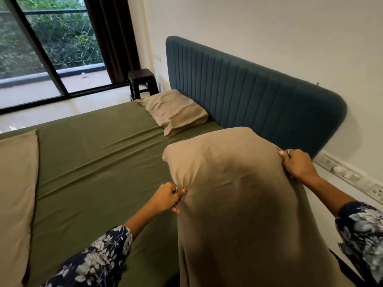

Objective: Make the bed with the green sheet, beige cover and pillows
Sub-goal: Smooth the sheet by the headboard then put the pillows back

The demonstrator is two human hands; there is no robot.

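A large beige pillow [238, 193] is held up over the near right part of the bed, between the two hands, its far end raised toward the blue headboard [259, 94] and its near end running down out of view. The left hand [170, 198] has its grip on the pillow's left edge, thumb and curled fingers pinching a gathered fold of the cloth. The right hand [298, 164] takes the pillow's upper right corner, fingers curled over the edge; a ring shows on one finger, though how deep the cloth sits in that grip cannot be told from this angle. Under the pillow the green sheet [99, 162] lies spread over the mattress with a few long creases. A second beige pillow [174, 111] lies flat on the sheet at the far end, just beside the headboard and well apart from the held one. The beige cover [16, 193] lies along the left side of the bed, on the sheet. A dark stool [143, 81] stands beyond the bed near the window [51, 48].
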